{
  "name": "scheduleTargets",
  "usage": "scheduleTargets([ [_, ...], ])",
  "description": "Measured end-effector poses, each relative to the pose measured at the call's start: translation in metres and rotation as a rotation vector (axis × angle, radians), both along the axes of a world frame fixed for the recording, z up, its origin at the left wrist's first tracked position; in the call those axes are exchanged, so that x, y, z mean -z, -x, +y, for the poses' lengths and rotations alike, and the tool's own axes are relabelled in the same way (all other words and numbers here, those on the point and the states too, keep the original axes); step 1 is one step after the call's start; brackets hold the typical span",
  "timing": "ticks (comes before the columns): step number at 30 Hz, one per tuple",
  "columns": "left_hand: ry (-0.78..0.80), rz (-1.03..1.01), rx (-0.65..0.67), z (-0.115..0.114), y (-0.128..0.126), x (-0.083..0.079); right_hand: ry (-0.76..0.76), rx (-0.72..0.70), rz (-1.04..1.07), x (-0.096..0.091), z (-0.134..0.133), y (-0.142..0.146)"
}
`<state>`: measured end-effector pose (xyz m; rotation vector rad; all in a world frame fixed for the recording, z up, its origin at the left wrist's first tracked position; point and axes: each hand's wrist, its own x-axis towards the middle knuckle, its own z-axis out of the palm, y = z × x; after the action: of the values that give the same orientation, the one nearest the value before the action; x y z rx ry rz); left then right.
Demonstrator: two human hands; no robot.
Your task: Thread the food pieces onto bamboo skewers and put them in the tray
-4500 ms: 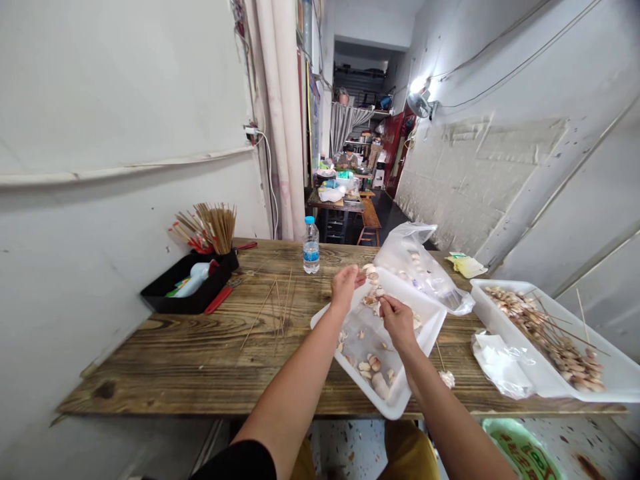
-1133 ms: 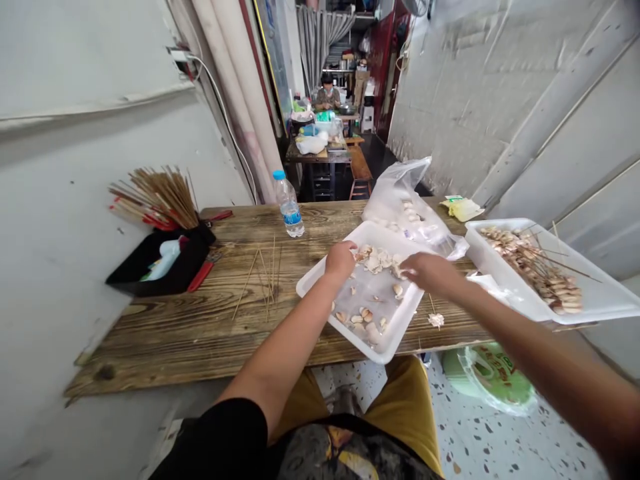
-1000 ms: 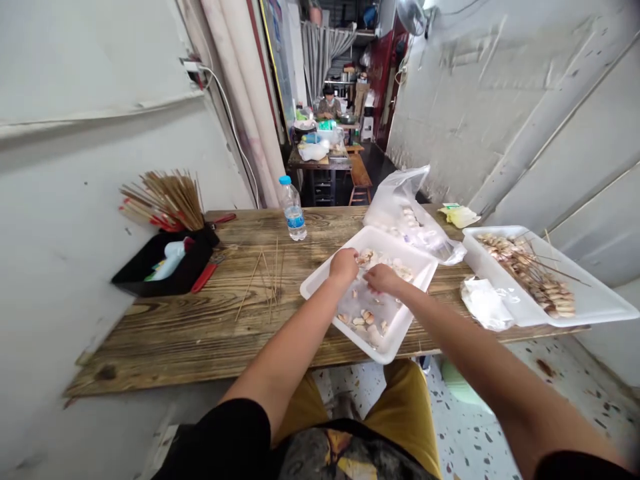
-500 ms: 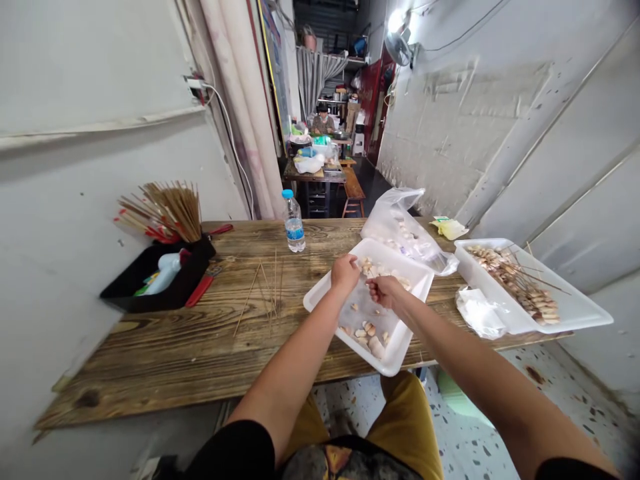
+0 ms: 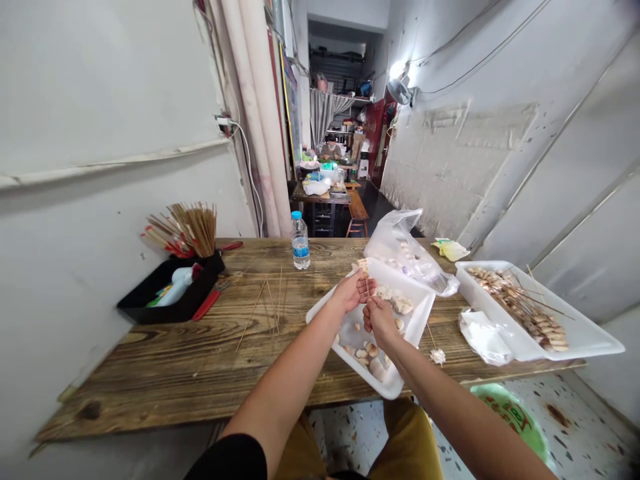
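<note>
A thin wooden skewer (image 5: 367, 288) runs between my two hands above the white tray (image 5: 320, 307). Pale food pieces (image 5: 363, 265) are threaded at its upper end, just past the thumb of my left hand (image 5: 353, 291). That hand's fingers curl about the skewer below the pieces. My right hand (image 5: 379, 319) is closed round the lower end of the skewer, its fingers partly hidden. Loose pale and brownish chunks (image 5: 370, 349) lie in the tray, with larger pale pieces (image 5: 400, 302) towards its far side; I cannot make out their kind.
Loose skewers (image 5: 277, 307) lie left of the tray. A water bottle (image 5: 301, 247) and a plastic bag (image 5: 400, 247) stand behind. At right are a tray of loaded skewers (image 5: 595, 343), a white packet (image 5: 485, 337) and a small skewer (image 5: 431, 335). A black box (image 5: 135, 310) holds skewer bundles.
My hands have come together on a skewer with food pieces, the left hand turning palm-up. The view has tilted upward, and a green bucket shows more at lower right.
</note>
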<state>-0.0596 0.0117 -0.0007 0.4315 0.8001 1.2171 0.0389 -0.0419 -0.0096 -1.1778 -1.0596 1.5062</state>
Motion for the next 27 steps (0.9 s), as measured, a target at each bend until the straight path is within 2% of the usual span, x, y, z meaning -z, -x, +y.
scheduleTargets([
  [7, -0.052, 0.005, 0.012, -0.002, -0.006, -0.005, -0.079, 0.06, -0.091, 0.009, 0.008, -0.007],
  [11, -0.05, 0.031, -0.094, -0.002, -0.011, -0.007, -0.278, 0.052, -0.338, 0.013, 0.011, -0.007],
  [14, -0.112, 0.112, -0.144, -0.004, -0.017, -0.006, -0.397, 0.081, -0.501, 0.013, 0.012, -0.006],
  [21, -0.196, 0.219, -0.14, -0.01, -0.041, 0.009, -0.466, 0.26, -0.487, 0.001, 0.016, -0.011],
  [24, -0.139, 0.131, -0.11, -0.007, -0.041, 0.008, -0.43, 0.233, -0.451, 0.003, 0.017, -0.014],
  [27, -0.143, 0.093, -0.169, -0.004, -0.035, 0.002, -0.247, 0.105, -0.329, 0.01, 0.017, -0.016],
])
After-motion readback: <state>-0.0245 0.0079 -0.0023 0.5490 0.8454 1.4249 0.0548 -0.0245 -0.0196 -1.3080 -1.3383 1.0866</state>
